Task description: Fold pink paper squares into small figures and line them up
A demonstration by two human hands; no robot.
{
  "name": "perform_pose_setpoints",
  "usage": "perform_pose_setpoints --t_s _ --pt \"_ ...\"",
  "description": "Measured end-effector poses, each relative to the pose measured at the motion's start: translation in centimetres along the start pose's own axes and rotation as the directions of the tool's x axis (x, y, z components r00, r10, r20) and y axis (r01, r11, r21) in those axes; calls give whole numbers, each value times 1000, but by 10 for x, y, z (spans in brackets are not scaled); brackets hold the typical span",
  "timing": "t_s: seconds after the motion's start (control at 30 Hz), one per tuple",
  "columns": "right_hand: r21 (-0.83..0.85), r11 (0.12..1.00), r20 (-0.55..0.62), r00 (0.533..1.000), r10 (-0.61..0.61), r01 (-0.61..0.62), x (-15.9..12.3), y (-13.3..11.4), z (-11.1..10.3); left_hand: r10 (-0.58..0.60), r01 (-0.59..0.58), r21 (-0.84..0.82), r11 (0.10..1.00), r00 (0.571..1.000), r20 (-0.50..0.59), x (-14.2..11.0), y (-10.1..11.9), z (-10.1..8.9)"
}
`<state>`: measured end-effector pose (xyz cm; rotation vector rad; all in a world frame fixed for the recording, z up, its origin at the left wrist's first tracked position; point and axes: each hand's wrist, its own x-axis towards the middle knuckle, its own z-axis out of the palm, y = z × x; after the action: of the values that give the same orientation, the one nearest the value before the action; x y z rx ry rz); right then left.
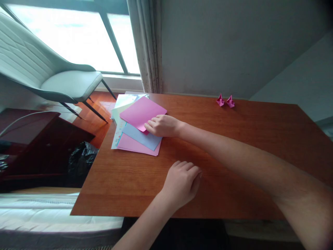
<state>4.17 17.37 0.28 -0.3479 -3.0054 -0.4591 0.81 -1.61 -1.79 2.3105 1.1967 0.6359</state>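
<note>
My right hand [163,125] reaches across to the left side of the table. Its fingers are closed at the near right corner of a bright pink sheet of paper [143,113], the top one of the pile. Beneath it lie a pale blue sheet [142,134] and lighter pink sheets [136,145], fanned out. A whitish printed sheet [117,135] is under them all. Nearer to me, my left hand [182,182] rests curled on the tabletop with nothing visible in it. Two small pink folded paper figures [220,100] stand at the far edge.
The brown wooden table [125,180] backs onto a grey wall. To the left are a white chair [73,83], a dark cabinet [39,146] and a black plastic bag [82,158]. A curtain [149,45] hangs beside the bright window.
</note>
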Motion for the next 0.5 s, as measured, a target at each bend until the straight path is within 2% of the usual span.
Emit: perform_pose_setpoints --t_s 0.1,0.27,0.37,0.5 --pt "-6 1000 -60 998 -8 7 -3 2 2 2 -2 4 1000 1000 3 0 0 -1" --pt "26 996 -200 976 90 -86 -9 -3 2 -5 5 13 1000 1000 19 -1 1 0" --pt "59 994 -216 971 103 -92 -11 -6 2 4 -4 10 1000 1000 21 -1 1 0" --pt "90 995 -168 984 55 -41 -14 -7 5 10 -10 6 1000 1000 13 0 1 0"
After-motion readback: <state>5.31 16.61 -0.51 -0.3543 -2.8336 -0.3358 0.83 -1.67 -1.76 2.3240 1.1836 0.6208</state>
